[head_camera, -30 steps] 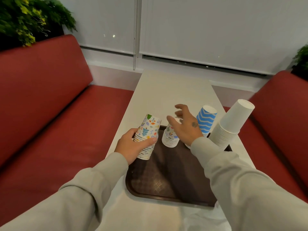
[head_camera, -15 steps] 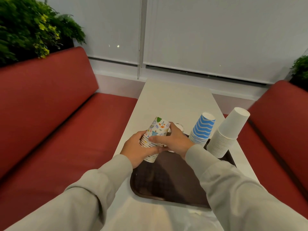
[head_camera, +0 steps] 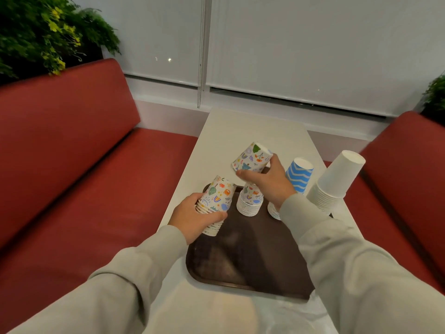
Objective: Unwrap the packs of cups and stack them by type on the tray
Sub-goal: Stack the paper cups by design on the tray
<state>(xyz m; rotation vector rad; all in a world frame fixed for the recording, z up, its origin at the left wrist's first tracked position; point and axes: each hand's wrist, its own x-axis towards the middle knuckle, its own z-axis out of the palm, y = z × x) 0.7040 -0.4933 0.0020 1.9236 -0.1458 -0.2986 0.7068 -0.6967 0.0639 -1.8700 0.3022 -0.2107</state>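
Two hands are at work over the tray (head_camera: 240,268), which lies on the near end of the pale table (head_camera: 240,131). At the left, the left hand (head_camera: 192,218) has its fingers and thumb wrapped round a tilted stack of patterned cups (head_camera: 216,198), held upside down above the tray's left edge. Just to its right a shorter patterned stack (head_camera: 249,203) stands on the tray. Above that stack the right hand (head_camera: 269,184) has its fingers closed round a lifted cup (head_camera: 251,157) of the same pattern, tipped on its side; whether it is one cup or a few nested together cannot be told.

Half a second ago that right hand was down at the top of the held stack, and the two hands were close together. Now it has risen clear with the cup. This looks like cups being peeled off the held stack and moved to the matching pile, so the likely next step is to lower this one onto the short stack.

Further right, a blue wavy stack (head_camera: 299,174) and a tall white stack (head_camera: 337,179) stand sorted at the tray's right side. Clear wrapping (head_camera: 301,319) lies on the table at the near right.
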